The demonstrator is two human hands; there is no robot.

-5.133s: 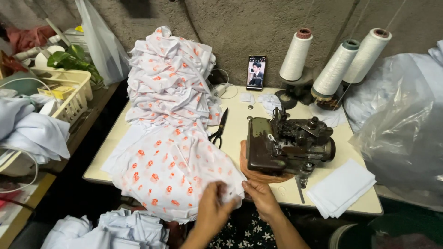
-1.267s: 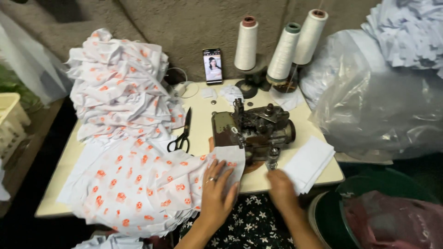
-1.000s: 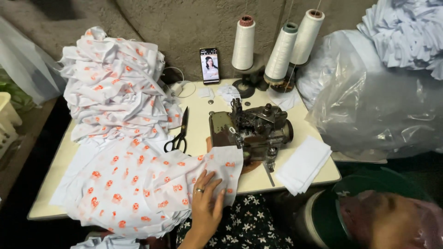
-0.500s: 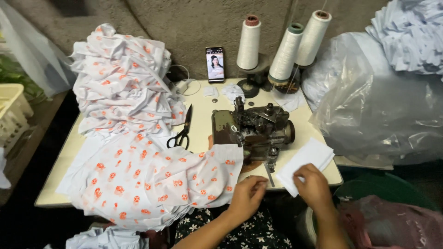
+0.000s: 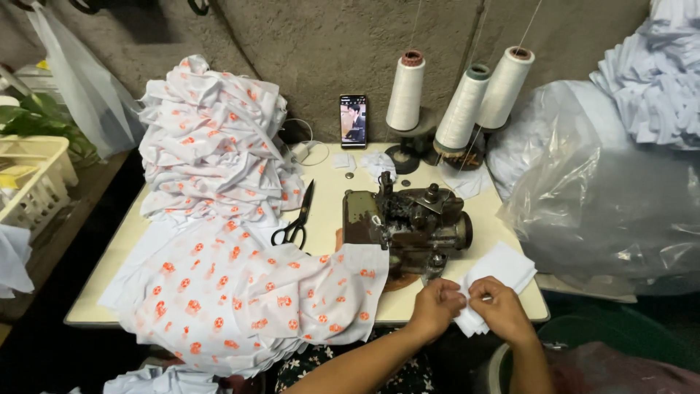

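Both my hands meet at the table's front right edge, over a stack of small white fabric pieces [image 5: 500, 271]. My left hand [image 5: 435, 307] pinches the near edge of the stack, and my right hand [image 5: 499, 309] grips the same pieces beside it. Just behind them stands a dark, worn sewing machine [image 5: 408, 222]. A white cloth with an orange print [image 5: 255, 292] lies spread to the left of the machine, hanging over the front edge.
A tall pile of the same printed cloth [image 5: 211, 138] fills the back left. Black scissors [image 5: 295, 219], a phone [image 5: 354, 121] against the wall and three thread cones [image 5: 461, 95] sit on the cream table [image 5: 328, 211]. A clear plastic bag [image 5: 620, 197] bulges at right; a basket [image 5: 33, 179] at left.
My left hand left the printed cloth and moved right. Both hands have come together on the white fabric pieces near the machine.
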